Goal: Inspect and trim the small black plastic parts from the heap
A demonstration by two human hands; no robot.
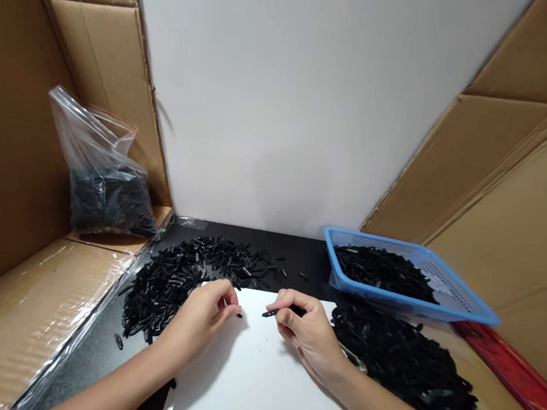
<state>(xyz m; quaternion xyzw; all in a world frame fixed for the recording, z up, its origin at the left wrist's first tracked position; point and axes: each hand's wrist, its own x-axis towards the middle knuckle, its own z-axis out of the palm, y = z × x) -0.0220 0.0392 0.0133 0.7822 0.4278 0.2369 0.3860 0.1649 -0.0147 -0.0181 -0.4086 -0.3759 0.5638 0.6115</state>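
Note:
My left hand (215, 306) is over the white sheet (253, 381), thumb and fingers closed in a pinch. The dark tip of a small black piece (239, 315) shows at its thumb; most of it is hidden. Facing it, my right hand (305, 331) pinches a slim black piece (269, 314) between thumb and forefinger, its pointed end toward the left hand. A gap separates the two hands. Just behind the left hand spreads a pile of small, narrow black pieces (166, 284). To the right of the right hand lies a heap of larger black pieces (401, 358).
A blue plastic basket (462, 301) with black pieces stands at the right. At the back left, a clear zip bag (108, 191) of dark pieces leans by cardboard (108, 60). A red object (509, 363) lies under the basket's corner. A white wall (294, 103) rises behind.

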